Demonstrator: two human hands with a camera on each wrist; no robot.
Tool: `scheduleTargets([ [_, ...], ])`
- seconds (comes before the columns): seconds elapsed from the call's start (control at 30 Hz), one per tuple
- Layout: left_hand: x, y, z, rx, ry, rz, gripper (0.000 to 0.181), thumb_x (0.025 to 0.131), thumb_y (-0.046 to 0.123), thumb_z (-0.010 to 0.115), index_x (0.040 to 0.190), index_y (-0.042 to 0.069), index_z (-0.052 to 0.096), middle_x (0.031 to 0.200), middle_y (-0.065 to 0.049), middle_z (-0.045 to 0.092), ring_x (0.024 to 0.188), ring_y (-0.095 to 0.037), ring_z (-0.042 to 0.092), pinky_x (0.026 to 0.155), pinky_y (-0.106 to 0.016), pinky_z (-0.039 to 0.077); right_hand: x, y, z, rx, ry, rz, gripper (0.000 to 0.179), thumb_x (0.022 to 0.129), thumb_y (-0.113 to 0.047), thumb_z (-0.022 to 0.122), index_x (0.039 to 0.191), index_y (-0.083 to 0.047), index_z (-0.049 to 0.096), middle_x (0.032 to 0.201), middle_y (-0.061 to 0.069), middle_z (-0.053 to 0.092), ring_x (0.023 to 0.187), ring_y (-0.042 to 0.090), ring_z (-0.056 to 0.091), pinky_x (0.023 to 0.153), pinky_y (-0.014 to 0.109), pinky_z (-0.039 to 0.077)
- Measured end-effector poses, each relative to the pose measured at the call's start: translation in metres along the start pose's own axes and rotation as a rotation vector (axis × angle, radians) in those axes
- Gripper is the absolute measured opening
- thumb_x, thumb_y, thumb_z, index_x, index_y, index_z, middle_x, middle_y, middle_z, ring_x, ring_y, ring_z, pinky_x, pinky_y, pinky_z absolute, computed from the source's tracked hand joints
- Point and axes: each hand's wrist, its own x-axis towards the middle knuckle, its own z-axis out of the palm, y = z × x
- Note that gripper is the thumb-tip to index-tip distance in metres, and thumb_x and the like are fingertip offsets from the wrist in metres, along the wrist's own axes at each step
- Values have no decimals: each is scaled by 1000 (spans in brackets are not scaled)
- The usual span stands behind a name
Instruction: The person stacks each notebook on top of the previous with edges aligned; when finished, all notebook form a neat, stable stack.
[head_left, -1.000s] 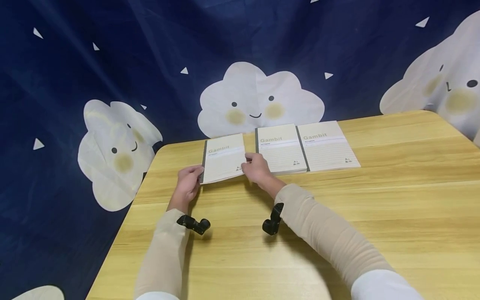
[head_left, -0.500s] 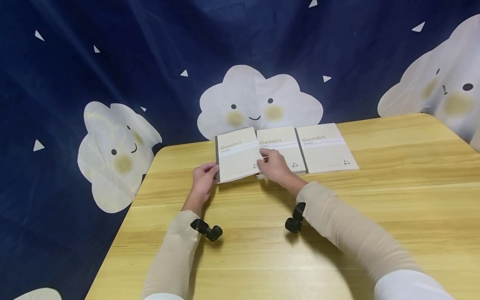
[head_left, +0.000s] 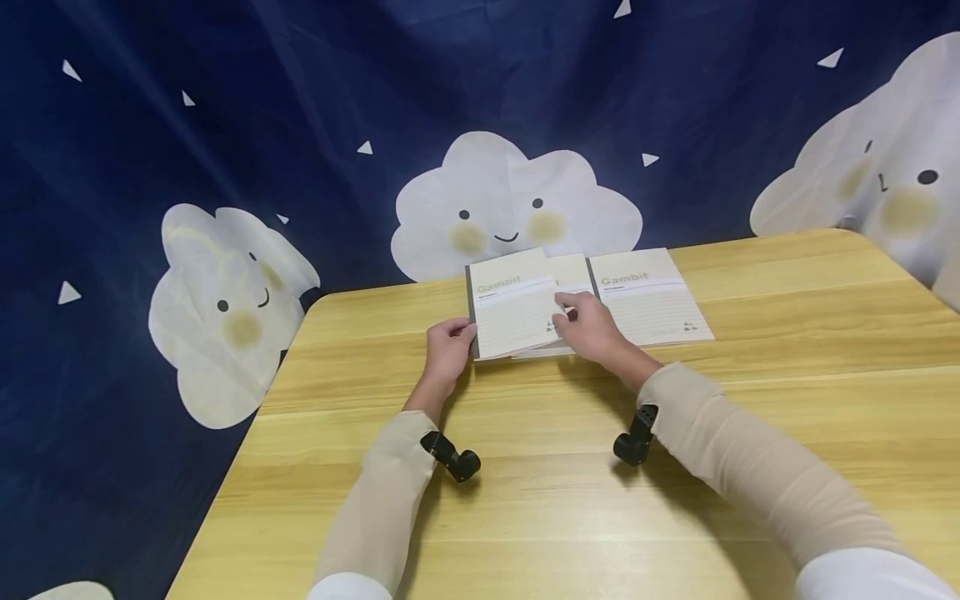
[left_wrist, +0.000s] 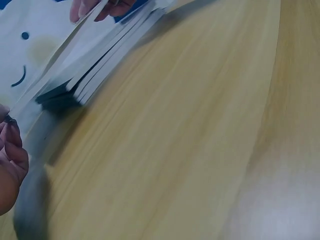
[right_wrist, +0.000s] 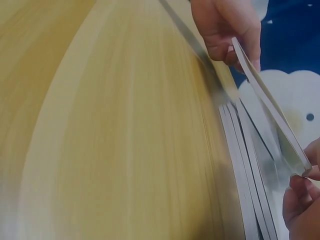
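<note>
My left grip (head_left: 447,352) pinches a notebook (head_left: 512,315) at eight o'clock, my right grip (head_left: 592,329) at four, above a stack (head_left: 574,272). Another notebook (head_left: 651,304) lies at three o'clock.

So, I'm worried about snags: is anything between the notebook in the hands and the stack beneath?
Nothing visible stands in the gap between the held notebook and the stack, except fingers of the right hand curled beneath the notebook's edge.

Room above the tabletop (head_left: 547,533) between the wrist cameras (head_left: 462,465); beyond, notebooks (head_left: 513,315) and curtain (head_left: 337,67) as obstacles.
</note>
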Motion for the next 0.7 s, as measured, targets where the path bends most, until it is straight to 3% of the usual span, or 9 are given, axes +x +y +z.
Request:
scheduleTargets([
  [0.1, 1, 3, 11, 55, -25, 28, 25, 93, 13, 57, 112, 0, 65, 101, -12, 59, 89, -16, 53, 72, -22, 48, -5, 6, -8, -31, 42, -16, 26, 89, -6, 51, 109, 8, 58, 108, 27, 55, 82, 28, 56, 71, 35, 48],
  [0.27, 3, 7, 24, 96, -80, 66, 26, 93, 12, 57, 113, -2, 64, 101, -13, 59, 91, -18, 52, 72, -23, 47, -11, 13, -19, -57, 61, 13, 40, 90, -6, 51, 128, 5, 54, 124, 27, 51, 99, 32, 56, 89, 43, 47],
  [0.43, 6, 11, 34, 150, -125, 84, 27, 93, 12, 56, 115, -2, 63, 100, -13, 59, 90, -18, 52, 73, -24, 46, -12, 23, -24, -77, 49, 56, 34, 92, -7, 50, 122, 7, 56, 113, 25, 51, 95, 30, 49, 83, 41, 42],
  [0.57, 8, 15, 41, 228, -155, 121, 27, 94, 12, 53, 114, -3, 63, 95, -11, 59, 87, -17, 51, 72, -24, 44, -13, 28, -27, -89, 64, 63, 35, 92, -8, 49, 123, 7, 55, 115, 25, 51, 95, 29, 47, 81, 39, 42],
  [0.63, 9, 18, 44, 269, -181, 145, 25, 95, 12, 51, 112, -2, 63, 89, -8, 57, 81, -16, 50, 69, -24, 42, -13, 31, -29, -107, 74, 50, 25, 91, -7, 49, 109, 6, 60, 109, 23, 52, 92, 29, 48, 78, 38, 42],
  [0.7, 10, 19, 47, 311, -206, 176, 20, 95, 12, 51, 101, -1, 64, 78, -4, 52, 70, -14, 46, 62, -23, 39, -12, 33, -30, -129, 86, 20, 11, 91, -6, 48, 86, 3, 55, 92, 19, 50, 83, 27, 46, 71, 36, 40],
])
